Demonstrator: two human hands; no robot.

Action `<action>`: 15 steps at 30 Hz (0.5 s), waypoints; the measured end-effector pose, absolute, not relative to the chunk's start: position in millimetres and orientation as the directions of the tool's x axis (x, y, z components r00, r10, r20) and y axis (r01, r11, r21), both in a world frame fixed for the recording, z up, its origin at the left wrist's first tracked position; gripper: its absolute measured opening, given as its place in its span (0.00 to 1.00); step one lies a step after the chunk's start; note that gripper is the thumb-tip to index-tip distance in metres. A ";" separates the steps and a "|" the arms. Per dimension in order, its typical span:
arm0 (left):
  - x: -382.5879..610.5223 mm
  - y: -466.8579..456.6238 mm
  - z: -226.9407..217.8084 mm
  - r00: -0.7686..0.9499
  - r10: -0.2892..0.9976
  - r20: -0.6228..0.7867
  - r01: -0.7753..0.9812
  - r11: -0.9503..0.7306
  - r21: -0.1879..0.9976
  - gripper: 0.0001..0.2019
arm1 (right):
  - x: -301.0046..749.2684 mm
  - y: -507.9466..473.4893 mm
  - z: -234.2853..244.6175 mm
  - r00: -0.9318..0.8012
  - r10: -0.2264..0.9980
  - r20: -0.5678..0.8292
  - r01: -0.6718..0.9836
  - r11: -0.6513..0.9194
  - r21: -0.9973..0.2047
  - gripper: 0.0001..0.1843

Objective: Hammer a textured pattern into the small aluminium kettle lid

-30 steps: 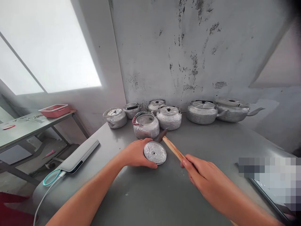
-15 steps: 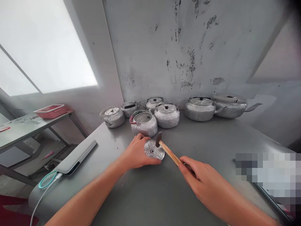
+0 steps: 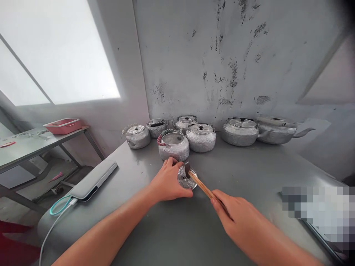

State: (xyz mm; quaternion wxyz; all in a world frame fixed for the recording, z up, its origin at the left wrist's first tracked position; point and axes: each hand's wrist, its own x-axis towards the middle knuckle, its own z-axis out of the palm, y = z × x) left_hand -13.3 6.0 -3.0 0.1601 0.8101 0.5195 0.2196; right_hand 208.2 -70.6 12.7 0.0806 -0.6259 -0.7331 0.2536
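My left hand (image 3: 171, 181) grips a round dented aluminium lid (image 3: 190, 183) by its left edge, with a small dark hole near its middle. In my right hand (image 3: 231, 210) is the wooden handle of a small hammer (image 3: 202, 186). The hammer's dark metal head lies over the lid; whether it touches the metal I cannot tell. Just beyond my left hand stands an aluminium kettle (image 3: 174, 150) without a lid, its handle wrapped in red cord.
Several more aluminium kettles (image 3: 202, 140) line the table's far side by the wall. A grey power bank (image 3: 94, 181) with a cable lies at the left. On a side table sits a pink basket (image 3: 63, 126). A blurred-out object (image 3: 321, 218) is at the right.
The view has shifted slightly, so everything sits a little further right. The lid is turned or tilted differently in my left hand, and the hammer head is now over its upper part.
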 end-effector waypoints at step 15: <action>-10.7 6.7 -6.6 0.298 0.940 0.169 0.743 -0.339 0.577 0.50 | 204.6 -75.5 9.6 -0.161 0.879 -0.449 0.569 -0.289 -0.770 0.21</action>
